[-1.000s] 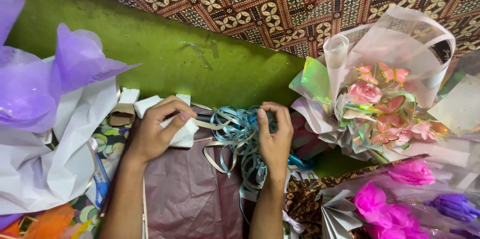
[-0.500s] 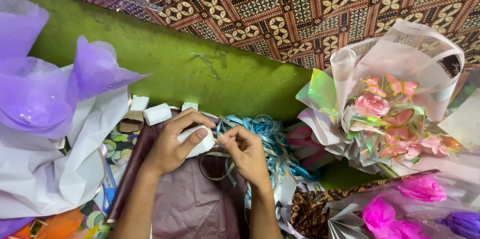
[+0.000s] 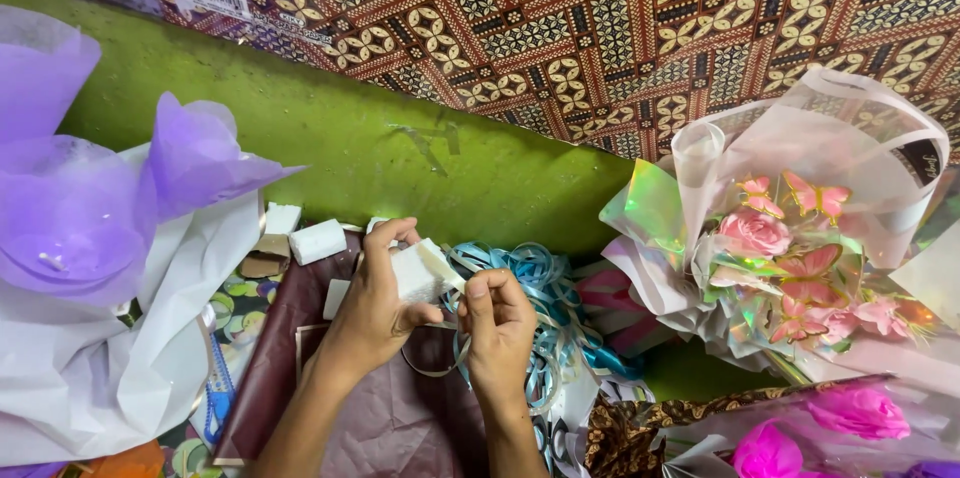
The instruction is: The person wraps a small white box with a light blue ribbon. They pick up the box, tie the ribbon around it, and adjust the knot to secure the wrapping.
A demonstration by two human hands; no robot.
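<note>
Left hand: the left hand (image 3: 375, 313) has its grip closed around a small white foam block (image 3: 415, 273), held up just above the maroon paper (image 3: 380, 418).
Right hand: the right hand (image 3: 500, 323) pinches a pale ribbon (image 3: 440, 273) against the block's side, its grip tight on the strand.
Ribbon pile: the blue ribbon tangle (image 3: 545, 283) lies just behind both hands.
Progress: the ribbon lies across one face only, so the wrapping looks barely started; no knot or bow shows.
Left to do: two more foam blocks (image 3: 317, 240) sit untouched near the green wall (image 3: 330, 138).
Nearby: a finished pink bouquet (image 3: 790, 248) stands to the right, purple tissue (image 3: 80, 208) to the left.
</note>
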